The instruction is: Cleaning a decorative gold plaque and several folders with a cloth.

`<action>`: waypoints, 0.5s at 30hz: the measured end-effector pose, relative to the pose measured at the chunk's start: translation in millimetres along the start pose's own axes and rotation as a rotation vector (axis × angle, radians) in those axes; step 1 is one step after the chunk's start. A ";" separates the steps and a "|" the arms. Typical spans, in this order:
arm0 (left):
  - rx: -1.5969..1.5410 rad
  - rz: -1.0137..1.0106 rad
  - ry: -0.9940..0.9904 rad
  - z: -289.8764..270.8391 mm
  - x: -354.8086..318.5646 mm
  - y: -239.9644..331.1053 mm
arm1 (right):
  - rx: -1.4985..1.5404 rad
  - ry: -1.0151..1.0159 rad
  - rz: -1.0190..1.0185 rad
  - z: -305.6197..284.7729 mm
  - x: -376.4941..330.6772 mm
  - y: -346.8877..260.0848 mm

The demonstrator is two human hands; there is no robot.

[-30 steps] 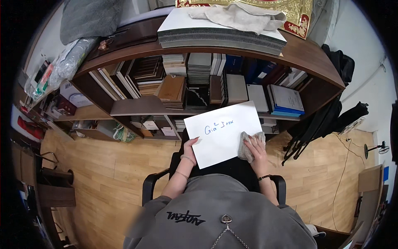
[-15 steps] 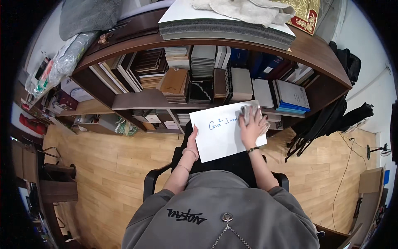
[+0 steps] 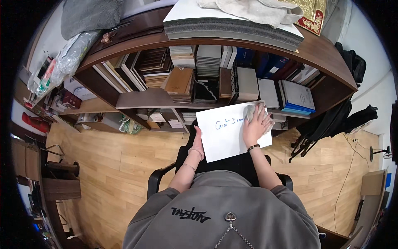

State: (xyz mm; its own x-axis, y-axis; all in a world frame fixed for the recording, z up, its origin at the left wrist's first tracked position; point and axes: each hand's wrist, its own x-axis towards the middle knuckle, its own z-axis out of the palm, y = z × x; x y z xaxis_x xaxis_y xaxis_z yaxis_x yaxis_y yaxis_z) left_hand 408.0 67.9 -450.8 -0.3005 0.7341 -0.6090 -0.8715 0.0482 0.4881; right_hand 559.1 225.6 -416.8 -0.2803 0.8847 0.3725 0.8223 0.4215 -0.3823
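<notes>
A white board or stiff sheet with blue handwriting near its top rests tilted over my lap. My left hand grips its left edge, the thumb lying along the front and the other fingers hidden behind. On the right part of the board, my right hand presses a crumpled grey cloth flat against the surface. Fingers and cloth cover the end of the handwriting, and some cloth shows past the outer side of the hand.
Ahead stands a brown shelf unit packed with books, sample boards and folders. On its top lie thick foam-backed panels and a pale cloth. A black chair armrest is at my left. Black folded gear stands at right.
The whole view has shifted a little, so the scene sits farther right. My right hand and the cloth stay at nearly the same part of the board, with the fingers slightly closer together.
</notes>
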 end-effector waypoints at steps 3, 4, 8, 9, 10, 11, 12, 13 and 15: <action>0.000 -0.004 -0.035 5.4 6.3 -2.1 | -0.073 0.045 -0.118 16.2 -16.8 -31.8; -0.001 -0.004 -0.033 6.6 3.2 0.3 | -0.042 -0.055 -0.307 11.6 -29.4 -45.4; -0.087 -0.057 0.027 4.8 -11.0 4.2 | 0.199 -0.463 -0.857 -10.1 -32.2 -34.1; -0.080 -0.039 0.023 -4.3 -5.2 4.0 | 0.313 -0.613 -1.046 -13.7 -26.2 -27.1; -0.073 -0.021 0.021 -14.0 -0.2 4.2 | 0.238 -0.499 -0.955 -17.7 -19.3 -18.9; -0.058 -0.018 -0.014 -11.9 4.9 2.2 | 0.136 -0.368 -0.845 -29.1 -11.5 -3.4; -0.054 -0.022 -0.018 -8.0 4.5 3.0 | 0.092 -0.239 -0.587 -27.5 -7.0 12.9; -0.045 -0.023 -0.019 -4.1 3.0 4.0 | 0.048 -0.110 -0.330 -21.8 -5.0 23.6; -0.019 -0.033 -0.024 7.0 2.0 0.6 | 0.047 -0.021 -0.193 -4.5 -12.1 11.2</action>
State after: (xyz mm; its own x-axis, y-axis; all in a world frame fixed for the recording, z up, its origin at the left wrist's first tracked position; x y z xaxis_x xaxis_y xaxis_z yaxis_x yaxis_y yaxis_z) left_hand 409.6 74.1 -447.4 -0.2619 0.7485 -0.6092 -0.8880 0.0603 0.4559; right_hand 574.0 218.7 -421.8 -0.4411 0.7902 0.4255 0.7283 0.5922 -0.3449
